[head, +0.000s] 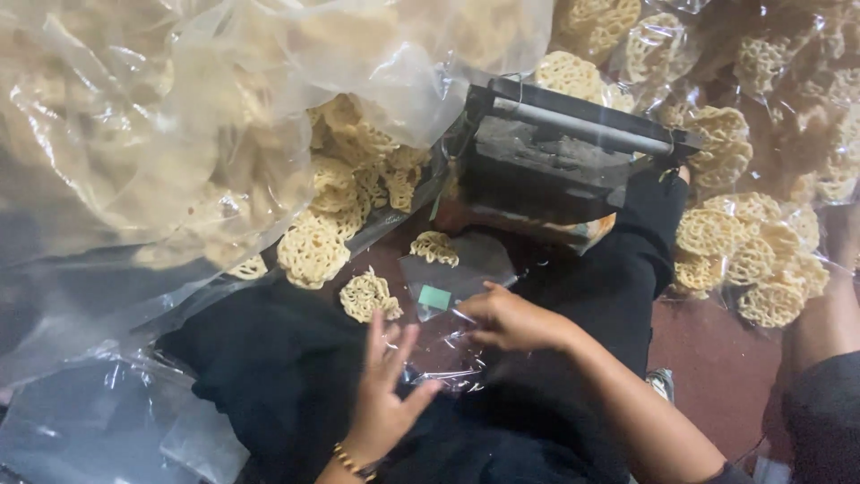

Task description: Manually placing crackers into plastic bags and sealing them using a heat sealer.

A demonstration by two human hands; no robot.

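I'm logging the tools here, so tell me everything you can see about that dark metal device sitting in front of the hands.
The dark metal device is a boxy, worn, blackish block with a pale grey bar running along its top edge. It sits tilted on an orange-brown base, just beyond the person's black-clothed legs. Lattice-patterned crackers lie loose to its left and in clear bags to its right. A large clear plastic bag overlaps its upper left corner. Neither hand touches it.

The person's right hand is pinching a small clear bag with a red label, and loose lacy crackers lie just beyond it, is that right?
Not quite. In the head view, the label on the small clear bag is green, not red. The right hand does pinch it, and loose lacy crackers lie just beyond.
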